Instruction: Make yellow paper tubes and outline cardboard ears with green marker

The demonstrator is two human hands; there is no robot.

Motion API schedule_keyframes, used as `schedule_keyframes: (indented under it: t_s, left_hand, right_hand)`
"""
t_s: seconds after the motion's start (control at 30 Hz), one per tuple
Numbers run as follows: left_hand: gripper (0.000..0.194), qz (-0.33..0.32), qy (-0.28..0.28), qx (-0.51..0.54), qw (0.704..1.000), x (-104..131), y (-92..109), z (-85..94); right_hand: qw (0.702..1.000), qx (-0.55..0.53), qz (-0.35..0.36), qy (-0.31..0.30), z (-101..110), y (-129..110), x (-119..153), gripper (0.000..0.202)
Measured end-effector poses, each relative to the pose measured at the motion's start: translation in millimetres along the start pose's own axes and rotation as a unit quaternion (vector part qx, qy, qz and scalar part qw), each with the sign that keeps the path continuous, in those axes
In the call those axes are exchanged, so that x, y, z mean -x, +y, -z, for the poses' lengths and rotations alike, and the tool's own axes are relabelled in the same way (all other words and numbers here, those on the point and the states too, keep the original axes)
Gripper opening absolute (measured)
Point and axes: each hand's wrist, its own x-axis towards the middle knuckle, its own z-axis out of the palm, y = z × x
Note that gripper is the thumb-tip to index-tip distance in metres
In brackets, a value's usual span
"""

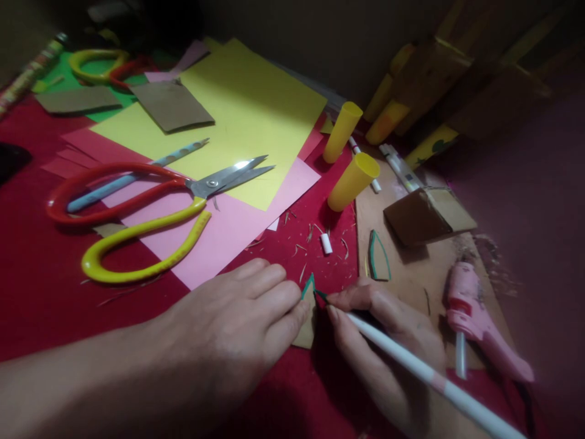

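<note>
A small pointed cardboard piece lies on the red cloth with a green line along the edges of its tip. My left hand rests over its left side, fingers close together and curled, holding it down. In my right hand is a white felt-tip marker, gripped near its dark green tip, which touches the piece's right edge. A white marker cap lies just beyond. Another pointed cardboard piece, also edged in green, is on the board to the right.
Large scissors with red and yellow handles lie open over a blue pencil and coloured paper sheets. Yellow tubes stand behind. A pink glue gun and a folded cardboard piece are on the right-hand board.
</note>
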Motion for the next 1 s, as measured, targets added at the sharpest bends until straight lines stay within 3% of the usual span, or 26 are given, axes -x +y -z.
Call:
schedule_keyframes:
  t_s: [1.0]
  left_hand:
    - [0.037, 0.008, -0.012, -0.001, 1.0, 2.1, -0.4, -2.7]
  right_hand:
    - [0.999, 0.018, 0.004, -0.038, 4.3, -0.6, 1.1, 0.014]
